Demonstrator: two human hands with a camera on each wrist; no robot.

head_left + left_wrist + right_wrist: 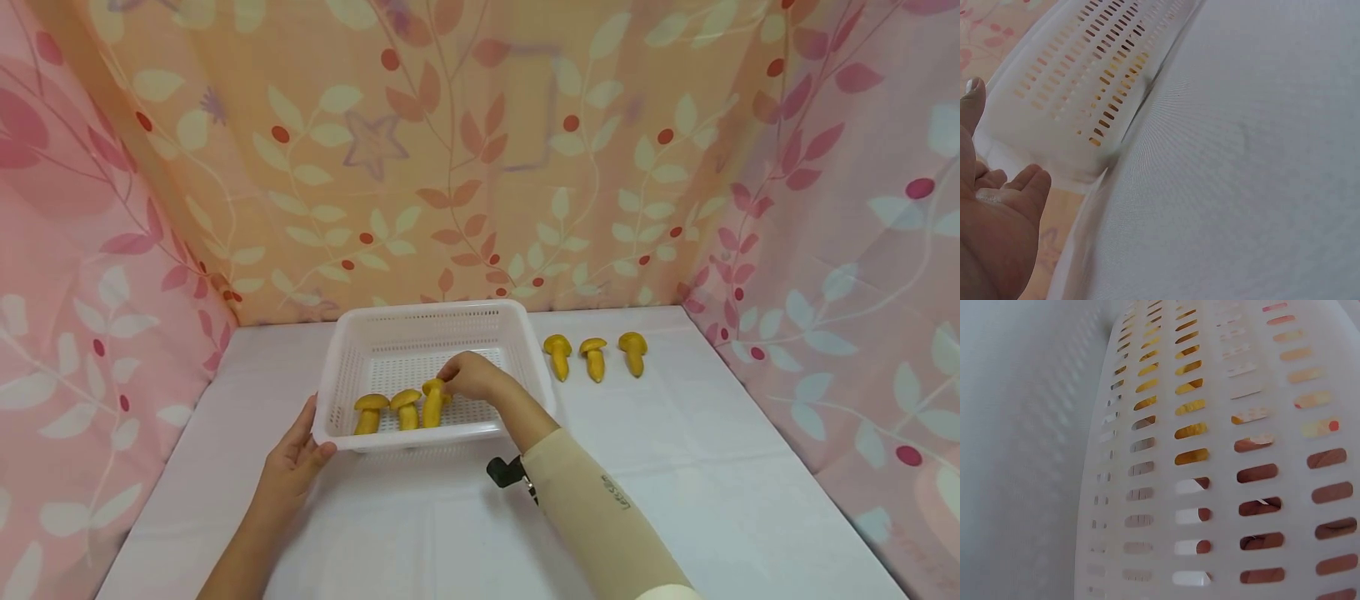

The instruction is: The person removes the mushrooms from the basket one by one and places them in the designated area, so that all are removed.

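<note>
A white plastic basket [442,432] with slotted walls stands on the table. At its front left corner my left hand [294,457] holds the rim, thumb at the front and fingers along the side; the left wrist view shows this hand [1000,219] by the basket's corner. My right hand [474,377] reaches inside, its fingertips pinching the cap of a yellow toy mushroom [432,407]. Left of that one, a mushroom [406,409] and another mushroom [370,414] lean along the front wall. Part of a further yellow piece shows behind the pinched mushroom. The slotted wall [1222,437] mostly hides the right hand in its wrist view.
Right of the basket, a mushroom [558,357], a second mushroom [593,359] and a third mushroom [633,353] lie in a row on the white tablecloth [675,467]. Patterned curtains [480,167] enclose the back and sides. A black wrist-camera piece [504,472] sits under the right forearm.
</note>
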